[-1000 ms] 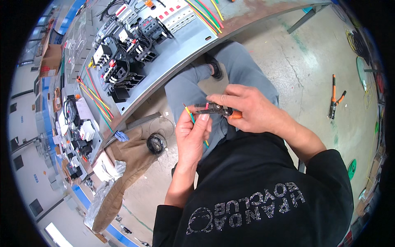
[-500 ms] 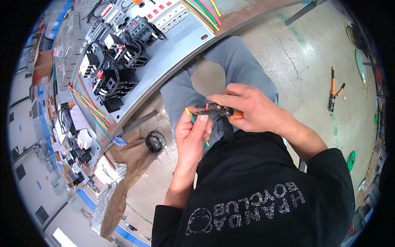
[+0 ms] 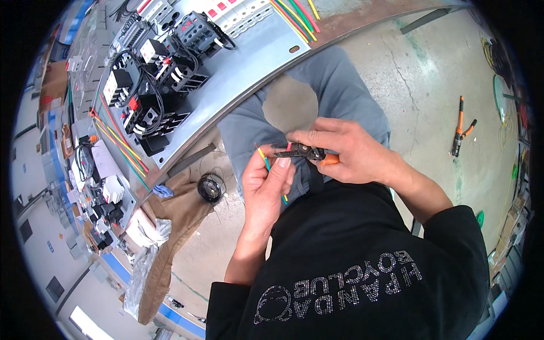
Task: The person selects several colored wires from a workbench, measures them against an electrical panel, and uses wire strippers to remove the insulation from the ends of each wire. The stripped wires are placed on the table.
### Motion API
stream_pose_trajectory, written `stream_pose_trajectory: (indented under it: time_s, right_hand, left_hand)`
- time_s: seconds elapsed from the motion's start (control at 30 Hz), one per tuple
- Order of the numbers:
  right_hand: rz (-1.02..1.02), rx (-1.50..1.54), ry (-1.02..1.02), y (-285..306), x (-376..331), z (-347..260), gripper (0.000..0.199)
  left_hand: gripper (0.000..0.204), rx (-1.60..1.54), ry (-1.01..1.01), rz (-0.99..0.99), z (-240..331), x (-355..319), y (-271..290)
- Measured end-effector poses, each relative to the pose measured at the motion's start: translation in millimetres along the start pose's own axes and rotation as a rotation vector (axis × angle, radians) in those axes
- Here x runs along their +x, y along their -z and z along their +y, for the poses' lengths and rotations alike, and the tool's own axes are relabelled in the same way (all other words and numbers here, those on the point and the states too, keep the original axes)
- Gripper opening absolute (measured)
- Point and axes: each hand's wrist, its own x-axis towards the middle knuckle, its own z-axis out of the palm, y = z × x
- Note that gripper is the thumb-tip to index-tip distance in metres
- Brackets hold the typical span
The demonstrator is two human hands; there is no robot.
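Note:
Over my lap, my left hand [image 3: 262, 184] pinches a few short wires [image 3: 263, 154]. One is yellow and green, and a bare-looking tip sticks up beside the forefinger. My right hand [image 3: 358, 148] is wrapped round a wire stripper [image 3: 305, 152] with dark jaws and orange handles. Its jaws reach across to my left fingertips, where a short red piece of wire [image 3: 289, 146] shows at the blades. How far the jaws are closed on it is hard to see. The lower ends of the wires come out below my left hand.
At the upper left, a metal panel [image 3: 226, 85] carries contactors [image 3: 161, 68] and breakers [image 3: 195, 31]. Red, yellow and green wires [image 3: 297, 20] lie on its far edge. Orange-handled pliers [image 3: 459, 127] rest on the floor at right. A black wire coil [image 3: 210, 188] sits near brown cloth [image 3: 175, 221].
The whole view has shifted slightly, so the panel sits a little higher. Both hands keep nearly the same pose, and the red wire piece shows more clearly at the stripper's jaws.

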Motion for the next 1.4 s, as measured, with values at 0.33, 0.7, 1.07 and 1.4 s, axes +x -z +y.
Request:
stream_pose_trajectory:
  time_s: [0.33, 0.7, 1.07, 1.4]
  right_hand:
    - [-0.056, 0.097, -0.074, 0, 4, 1, 0.057]
    - [-0.083, 0.095, -0.098, 1, 6, 1, 0.054]
    - [-0.03, -0.002, -0.038, -4, 5, 6, 0.056]
    - [0.042, -0.178, 0.055, -6, 3, 15, 0.055]
  left_hand:
    - [0.013, 0.023, 0.022, 0.004, 3, 3, 2]
    - [0.016, 0.013, 0.027, -0.001, -4, 5, 9]
    - [0.015, -0.025, 0.052, 0.016, -4, 3, 6]
    - [0.023, -0.17, 0.248, -0.113, 0, 6, 12]
